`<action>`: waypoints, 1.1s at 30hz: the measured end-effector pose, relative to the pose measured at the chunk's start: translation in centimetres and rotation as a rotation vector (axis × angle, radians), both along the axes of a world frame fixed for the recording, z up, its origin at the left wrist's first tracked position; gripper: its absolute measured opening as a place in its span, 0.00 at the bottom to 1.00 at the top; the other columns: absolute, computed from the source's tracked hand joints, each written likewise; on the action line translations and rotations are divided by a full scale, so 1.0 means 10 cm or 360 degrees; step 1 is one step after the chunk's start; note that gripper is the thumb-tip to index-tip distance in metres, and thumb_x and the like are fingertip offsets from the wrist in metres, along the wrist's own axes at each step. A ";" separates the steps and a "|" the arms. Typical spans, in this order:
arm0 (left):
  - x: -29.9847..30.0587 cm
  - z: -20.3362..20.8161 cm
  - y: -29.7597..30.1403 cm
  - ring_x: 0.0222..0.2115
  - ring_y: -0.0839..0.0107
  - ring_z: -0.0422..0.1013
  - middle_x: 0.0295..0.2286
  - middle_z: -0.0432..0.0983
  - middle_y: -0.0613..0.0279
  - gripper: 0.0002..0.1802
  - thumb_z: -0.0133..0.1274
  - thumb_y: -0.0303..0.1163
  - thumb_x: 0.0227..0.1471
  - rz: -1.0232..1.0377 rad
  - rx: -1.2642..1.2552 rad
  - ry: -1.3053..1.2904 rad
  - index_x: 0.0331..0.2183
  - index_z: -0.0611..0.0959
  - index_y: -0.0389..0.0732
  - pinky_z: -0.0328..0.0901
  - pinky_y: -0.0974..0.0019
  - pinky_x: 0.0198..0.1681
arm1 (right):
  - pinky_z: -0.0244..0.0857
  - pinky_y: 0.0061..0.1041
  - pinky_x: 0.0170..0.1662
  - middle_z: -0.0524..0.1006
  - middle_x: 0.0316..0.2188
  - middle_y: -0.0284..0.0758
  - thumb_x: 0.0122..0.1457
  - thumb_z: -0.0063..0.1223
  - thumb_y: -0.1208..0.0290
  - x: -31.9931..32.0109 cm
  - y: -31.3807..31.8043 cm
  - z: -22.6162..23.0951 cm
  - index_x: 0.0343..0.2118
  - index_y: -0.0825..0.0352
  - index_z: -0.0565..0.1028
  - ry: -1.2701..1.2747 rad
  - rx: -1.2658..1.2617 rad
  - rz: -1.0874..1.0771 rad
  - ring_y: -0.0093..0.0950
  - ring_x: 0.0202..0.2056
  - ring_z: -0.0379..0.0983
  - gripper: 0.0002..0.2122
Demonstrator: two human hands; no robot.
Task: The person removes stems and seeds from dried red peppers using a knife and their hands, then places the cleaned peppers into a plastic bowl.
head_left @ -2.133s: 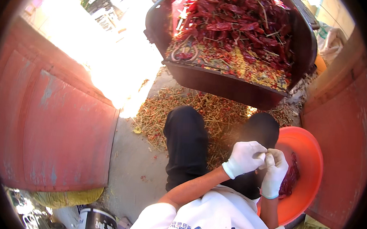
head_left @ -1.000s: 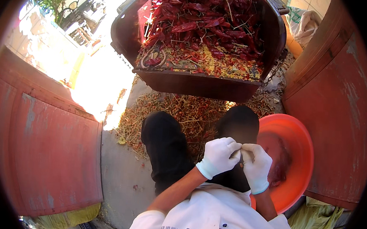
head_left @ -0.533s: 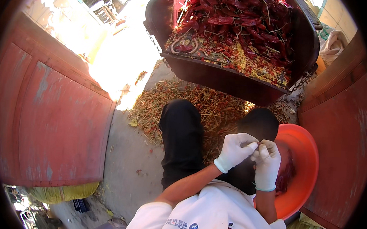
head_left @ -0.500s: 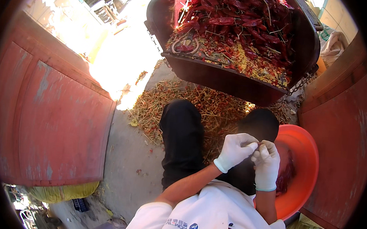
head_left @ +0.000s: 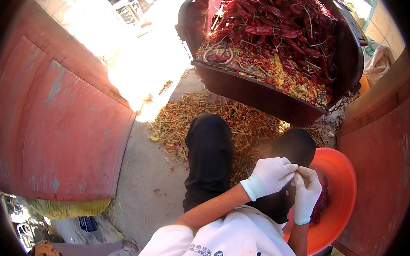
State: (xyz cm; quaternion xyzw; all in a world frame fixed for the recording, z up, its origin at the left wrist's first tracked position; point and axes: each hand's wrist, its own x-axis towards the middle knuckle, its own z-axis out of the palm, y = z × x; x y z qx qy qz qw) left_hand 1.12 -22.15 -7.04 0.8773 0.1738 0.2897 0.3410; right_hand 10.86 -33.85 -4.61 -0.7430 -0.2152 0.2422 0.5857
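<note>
Both my hands wear white gloves and meet above my right thigh. My left hand (head_left: 272, 174) is closed in a pinch, its fingertips against those of my right hand (head_left: 307, 192), which pinches too. Whatever lies between the fingertips is too small to make out. Just right of my hands, an orange-red basin (head_left: 347, 182) holds dark red dried chili peppers (head_left: 322, 206), partly hidden by my right hand. Ahead, a dark metal cart bin (head_left: 262, 95) is heaped with dried red chili peppers (head_left: 284, 32), with yellow seeds and loose scraps along its near edge.
Dry stems and red scraps (head_left: 180, 122) cover the floor between my knees and the bin. Worn red panels stand at left (head_left: 79, 130) and right (head_left: 379, 169). A chain (head_left: 343, 105) hangs by the bin's right corner. A yellowish sack (head_left: 71, 206) lies under the left panel.
The view has shifted slightly, so the bin and basin appear a little further right. My hands stay fingertip to fingertip, with the left wrist turned somewhat.
</note>
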 end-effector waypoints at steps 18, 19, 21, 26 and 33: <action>0.09 -0.04 -0.08 0.25 0.74 0.79 0.25 0.81 0.59 0.08 0.56 0.22 0.47 0.0230 -0.0792 -0.0351 0.33 0.85 0.36 0.73 0.71 0.30 | 0.71 0.18 0.30 0.78 0.29 0.33 0.58 0.56 0.83 -0.11 0.09 -0.07 0.35 0.72 0.77 -0.0384 0.0246 -0.0076 0.17 0.26 0.73 0.04; 0.09 -0.02 -0.07 0.26 0.76 0.79 0.26 0.82 0.58 0.08 0.56 0.21 0.48 0.0226 -0.0933 -0.0318 0.33 0.85 0.35 0.73 0.73 0.31 | 0.71 0.19 0.32 0.78 0.29 0.33 0.58 0.55 0.82 -0.11 0.11 -0.02 0.36 0.72 0.76 -0.0109 0.0313 -0.0089 0.17 0.26 0.74 0.04; 0.12 -0.08 -0.07 0.27 0.78 0.78 0.28 0.82 0.59 0.08 0.55 0.22 0.50 0.0222 -0.1254 -0.0310 0.34 0.85 0.33 0.73 0.73 0.32 | 0.71 0.19 0.32 0.77 0.29 0.34 0.61 0.52 0.81 -0.09 0.14 0.00 0.38 0.72 0.73 0.0306 0.0398 -0.0057 0.20 0.27 0.75 0.03; 0.08 -0.04 -0.03 0.28 0.79 0.77 0.28 0.82 0.60 0.07 0.55 0.23 0.53 0.0184 -0.1897 -0.0346 0.34 0.84 0.31 0.73 0.74 0.33 | 0.70 0.17 0.31 0.77 0.28 0.33 0.62 0.51 0.80 -0.09 0.18 -0.10 0.39 0.71 0.73 0.0652 0.0493 -0.0065 0.20 0.27 0.76 0.04; 0.01 -0.11 0.06 0.30 0.73 0.79 0.31 0.83 0.57 0.11 0.57 0.23 0.52 0.0070 -0.1160 -0.0225 0.40 0.84 0.34 0.74 0.69 0.35 | 0.70 0.17 0.32 0.78 0.30 0.33 0.59 0.54 0.81 -0.04 0.16 0.02 0.37 0.72 0.75 0.0063 0.0043 0.0025 0.19 0.28 0.74 0.04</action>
